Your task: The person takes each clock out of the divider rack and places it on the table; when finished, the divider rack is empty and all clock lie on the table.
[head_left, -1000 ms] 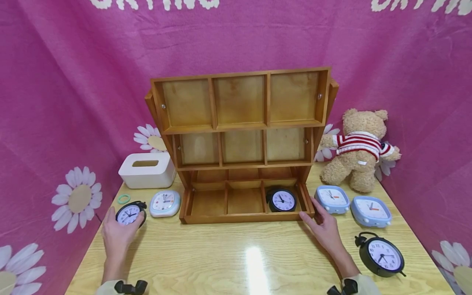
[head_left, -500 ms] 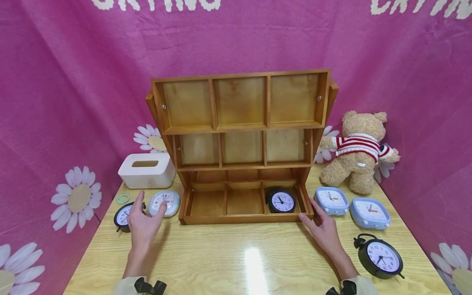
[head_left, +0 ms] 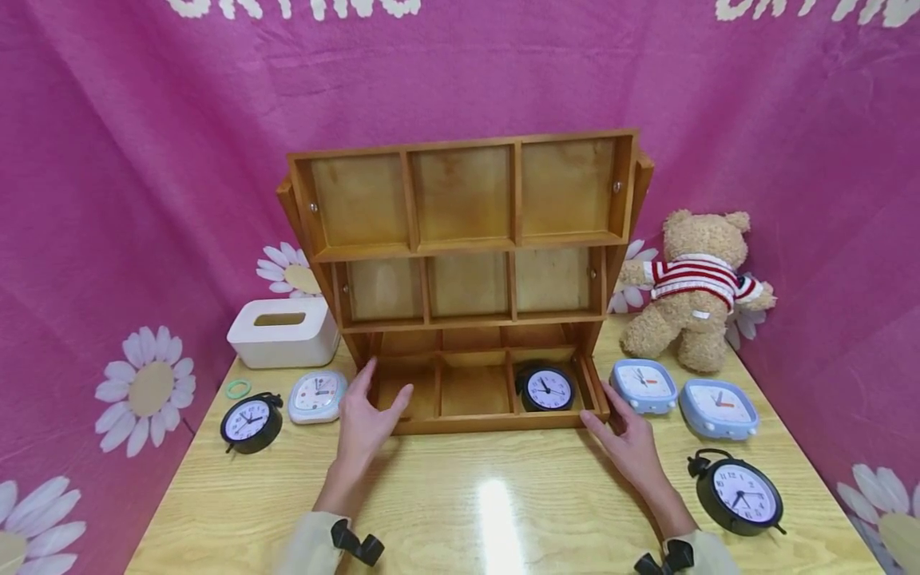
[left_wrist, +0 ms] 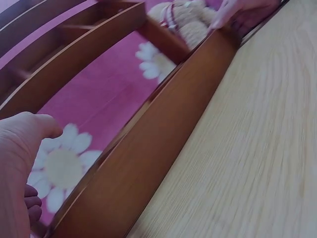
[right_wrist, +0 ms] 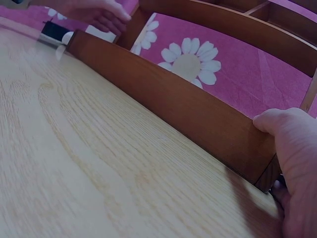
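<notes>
A brown wooden display shelf point(head_left: 496, 422) has three tiers of square compartments. My left hand point(head_left: 365, 422) is at the left end of its bottom tier, thumb and fingers spread apart with nothing between them. In the left wrist view the thumb point(left_wrist: 48, 126) sits beside the tier's front board. At the opposite corner my right hand point(head_left: 632, 447) grips the bottom tier, its thumb point(right_wrist: 270, 120) at the front board's upper edge and its fingers round the side, partly hidden. A round black clock point(head_left: 549, 390) stands in the bottom tier's right compartment.
Left of the shelf are a black alarm clock point(head_left: 250, 423), a white-and-blue clock point(head_left: 316, 395), a green ring point(head_left: 238, 389) and a white tissue box point(head_left: 283, 339). Rightward are two blue clocks point(head_left: 645, 386), another black alarm clock point(head_left: 740, 495) and a teddy bear point(head_left: 700, 299).
My left hand has let go of the left black alarm clock and moved right, past the white-and-blue clock, to the shelf's left end. The right hand has stayed at its corner.
</notes>
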`<control>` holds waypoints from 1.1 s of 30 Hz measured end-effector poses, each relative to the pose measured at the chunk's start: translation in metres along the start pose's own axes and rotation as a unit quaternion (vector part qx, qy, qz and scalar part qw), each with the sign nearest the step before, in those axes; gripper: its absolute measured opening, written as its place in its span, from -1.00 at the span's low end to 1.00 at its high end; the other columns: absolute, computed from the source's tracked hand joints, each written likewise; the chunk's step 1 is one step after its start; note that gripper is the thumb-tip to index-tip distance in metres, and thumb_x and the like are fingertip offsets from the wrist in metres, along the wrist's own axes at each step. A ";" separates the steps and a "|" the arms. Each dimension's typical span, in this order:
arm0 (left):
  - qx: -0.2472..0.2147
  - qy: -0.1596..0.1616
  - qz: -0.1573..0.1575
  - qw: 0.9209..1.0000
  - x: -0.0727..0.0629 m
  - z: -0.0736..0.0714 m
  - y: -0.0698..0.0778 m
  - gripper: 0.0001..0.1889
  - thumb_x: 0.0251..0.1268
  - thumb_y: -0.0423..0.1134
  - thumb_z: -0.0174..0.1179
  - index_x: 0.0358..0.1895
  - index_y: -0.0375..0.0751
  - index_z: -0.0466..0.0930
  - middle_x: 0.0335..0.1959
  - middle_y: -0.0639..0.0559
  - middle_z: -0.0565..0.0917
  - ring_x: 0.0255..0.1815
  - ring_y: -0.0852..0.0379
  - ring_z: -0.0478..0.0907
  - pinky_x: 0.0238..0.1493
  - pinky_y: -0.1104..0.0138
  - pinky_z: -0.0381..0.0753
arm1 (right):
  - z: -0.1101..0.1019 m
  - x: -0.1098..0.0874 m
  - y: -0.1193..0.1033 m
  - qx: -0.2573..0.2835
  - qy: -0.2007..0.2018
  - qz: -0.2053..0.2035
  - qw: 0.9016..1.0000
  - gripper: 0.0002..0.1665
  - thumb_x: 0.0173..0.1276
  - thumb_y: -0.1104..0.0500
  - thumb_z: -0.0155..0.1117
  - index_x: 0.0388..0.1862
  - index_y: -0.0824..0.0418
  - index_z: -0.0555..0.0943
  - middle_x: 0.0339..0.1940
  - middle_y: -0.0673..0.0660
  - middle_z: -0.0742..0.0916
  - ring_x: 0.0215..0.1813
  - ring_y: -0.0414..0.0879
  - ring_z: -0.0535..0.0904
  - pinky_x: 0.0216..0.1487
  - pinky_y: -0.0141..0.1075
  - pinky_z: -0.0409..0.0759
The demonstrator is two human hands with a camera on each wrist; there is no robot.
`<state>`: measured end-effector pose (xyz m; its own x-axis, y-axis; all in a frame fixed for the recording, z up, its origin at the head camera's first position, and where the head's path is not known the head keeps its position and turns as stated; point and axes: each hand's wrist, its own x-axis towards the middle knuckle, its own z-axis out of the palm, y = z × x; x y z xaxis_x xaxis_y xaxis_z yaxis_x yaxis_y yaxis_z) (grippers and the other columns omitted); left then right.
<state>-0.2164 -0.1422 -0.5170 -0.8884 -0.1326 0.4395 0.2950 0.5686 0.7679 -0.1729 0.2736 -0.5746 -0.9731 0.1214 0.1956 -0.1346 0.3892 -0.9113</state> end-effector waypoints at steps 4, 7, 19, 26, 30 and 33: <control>-0.004 -0.020 0.025 0.999 0.001 0.023 0.012 -0.19 0.13 -0.05 0.55 0.40 -0.43 0.51 0.32 -0.37 0.60 0.35 -0.33 0.53 0.36 -0.13 0.53 | -0.001 0.000 0.000 -0.002 0.001 0.000 1.000 -0.15 0.48 0.13 0.41 0.62 0.33 0.29 0.57 0.44 0.39 0.51 0.26 0.35 0.20 -0.71 0.30; -0.014 -0.051 0.032 0.998 0.001 0.039 0.022 -0.17 0.16 -0.01 0.53 0.42 -0.44 0.49 0.35 -0.36 0.58 0.37 -0.31 0.52 0.38 -0.11 0.52 | -0.001 0.000 0.000 -0.008 0.000 -0.001 1.000 -0.15 0.49 0.13 0.41 0.62 0.33 0.28 0.57 0.44 0.38 0.51 0.26 0.34 0.19 -0.71 0.29; -0.019 -0.212 0.023 0.977 -0.004 0.094 0.076 -0.05 0.24 0.24 0.42 0.55 -0.28 0.36 0.50 -0.24 0.46 0.51 -0.25 0.37 0.50 -0.09 0.40 | 0.000 -0.001 -0.002 0.001 -0.001 -0.005 1.000 -0.15 0.48 0.14 0.41 0.62 0.33 0.28 0.56 0.45 0.39 0.50 0.25 0.35 0.20 -0.70 0.30; 0.003 -0.259 0.010 0.966 -0.004 0.122 0.095 0.00 0.25 0.37 0.35 0.58 -0.23 0.32 0.53 -0.20 0.43 0.54 -0.24 0.34 0.48 -0.11 0.41 | 0.000 0.001 -0.002 0.000 -0.005 -0.009 1.000 -0.14 0.49 0.14 0.40 0.63 0.34 0.26 0.57 0.45 0.38 0.52 0.28 0.34 0.21 -0.71 0.30; 0.019 -0.272 0.021 0.962 -0.007 0.137 0.097 0.00 0.25 0.35 0.37 0.57 -0.27 0.33 0.53 -0.21 0.43 0.53 -0.19 0.36 0.47 -0.04 0.45 | 0.000 0.000 -0.002 -0.005 -0.001 -0.014 1.000 -0.15 0.49 0.16 0.40 0.63 0.35 0.27 0.55 0.46 0.40 0.51 0.28 0.35 0.20 -0.71 0.29; 0.034 -0.276 0.037 0.960 -0.009 0.146 0.099 -0.03 0.26 0.29 0.40 0.56 -0.29 0.34 0.52 -0.22 0.44 0.51 -0.15 0.39 0.44 0.01 0.49 | -0.001 0.000 -0.002 -0.006 0.002 -0.014 1.000 -0.16 0.49 0.17 0.40 0.62 0.35 0.27 0.54 0.47 0.41 0.50 0.28 0.36 0.20 -0.71 0.29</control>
<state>-0.2311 0.0335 -0.5130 -0.9228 0.3488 0.1634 0.3567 0.6139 0.7042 -0.1723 0.2739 -0.5729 -0.9681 0.1139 0.2230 -0.1599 0.4040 -0.9007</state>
